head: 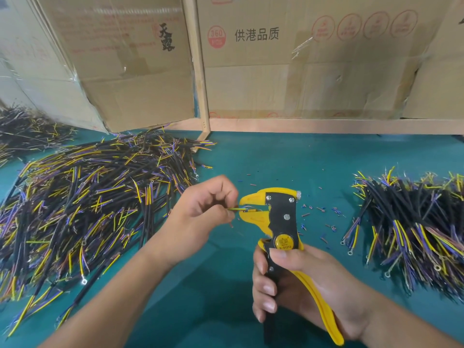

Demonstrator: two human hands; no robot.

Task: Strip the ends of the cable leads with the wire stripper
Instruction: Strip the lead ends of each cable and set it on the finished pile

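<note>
on my far left a big pile of cables (82, 197) lies spread over the green counter (263, 159), black ones with yellow, blue and purple leads sticking out, some with little metal rings on the ends. behind it, cardboard boxes (125, 59) stand up against a wooden frame (200, 71). my left hand (203, 209) is in the middle, fingers curled, pinching a thin yellow and green lead (234, 209) between thumb and finger. the tip of that lead goes straight into the yellow mouth of the wire stripper (278, 217), which points left at my left hand. the mouth looks closed on the lead. the stripper is yellow and black, with a round yellow button that has small letters on it. my right hand (301, 285) is wrapped tight round its handles, thumb on top near the button, fingers curled over the front. the handles are squeezed close together. tiny cut bits (324, 217) of red and blue cover lie all over the counter just right of the stripper. on my far right is a second pile of cables (411, 227), packed closer together, its leads fanned out.
</note>
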